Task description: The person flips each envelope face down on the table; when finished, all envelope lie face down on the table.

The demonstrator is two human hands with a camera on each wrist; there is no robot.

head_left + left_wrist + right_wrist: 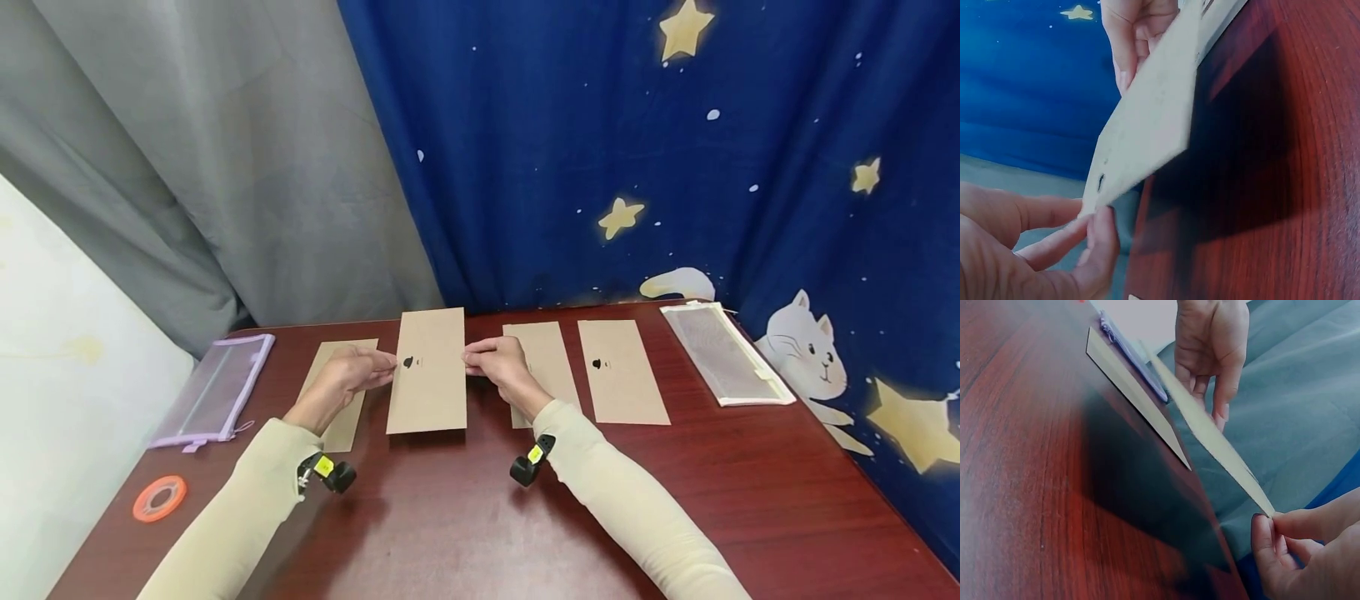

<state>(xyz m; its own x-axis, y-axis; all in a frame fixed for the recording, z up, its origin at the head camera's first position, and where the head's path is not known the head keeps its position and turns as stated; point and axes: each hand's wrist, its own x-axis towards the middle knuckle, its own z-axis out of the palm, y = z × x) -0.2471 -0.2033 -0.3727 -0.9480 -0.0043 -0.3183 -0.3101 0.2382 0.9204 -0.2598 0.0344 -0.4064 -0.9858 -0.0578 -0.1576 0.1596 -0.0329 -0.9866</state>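
"Where's the card [427,396]?"
"Above the table [442,517], between other cards [624,375]."
"Why that grip?"
"Left hand [350,371] and right hand [498,362] pinch opposite edges, fingers nearly closed, probably for steadiness."

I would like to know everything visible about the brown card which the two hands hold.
The brown card is a thin rectangle that looks like stiff paper, with a small dark print near its left edge. The left hand and right hand pinch its opposite sides, holding it raised above the reddish-brown table.
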